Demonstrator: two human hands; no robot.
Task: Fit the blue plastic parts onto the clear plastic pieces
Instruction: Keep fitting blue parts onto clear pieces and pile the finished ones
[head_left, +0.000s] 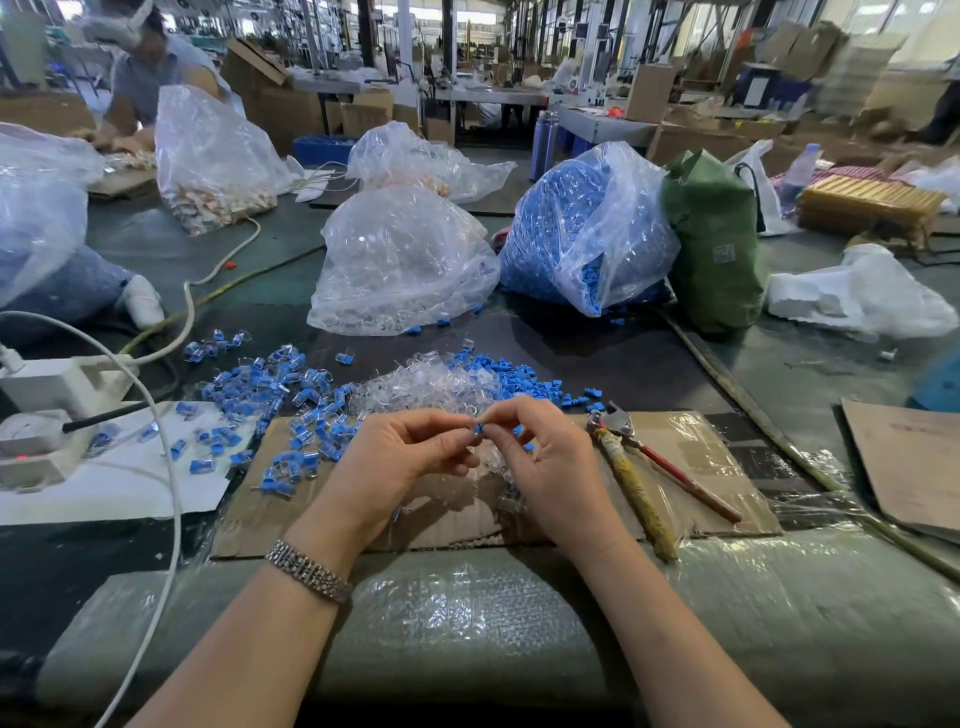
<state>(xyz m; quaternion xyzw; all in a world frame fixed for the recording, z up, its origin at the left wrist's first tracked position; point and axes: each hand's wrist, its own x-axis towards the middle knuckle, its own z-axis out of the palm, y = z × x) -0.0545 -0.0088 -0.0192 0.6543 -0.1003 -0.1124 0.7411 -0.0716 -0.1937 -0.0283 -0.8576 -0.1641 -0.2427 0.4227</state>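
My left hand (400, 457) and my right hand (540, 457) meet above a sheet of cardboard (691, 467). Between their fingertips they pinch one small piece, a blue plastic part (478, 429) with a clear piece around it. Just behind my hands lies a heap of loose clear pieces (421, 387). Loose blue parts (519, 376) lie to its right. Pieces with blue parts inside clear shells (291, 400) are spread to the left. More clear pieces (493, 467) lie under my hands.
Pliers with red and taped handles (639, 462) lie right of my hands. Behind stand a bag of clear pieces (400, 260), a bag of blue parts (582, 234) and a green bag (717, 244). A white power strip (57, 384) with cables sits left. Another person (150, 67) works at the far left.
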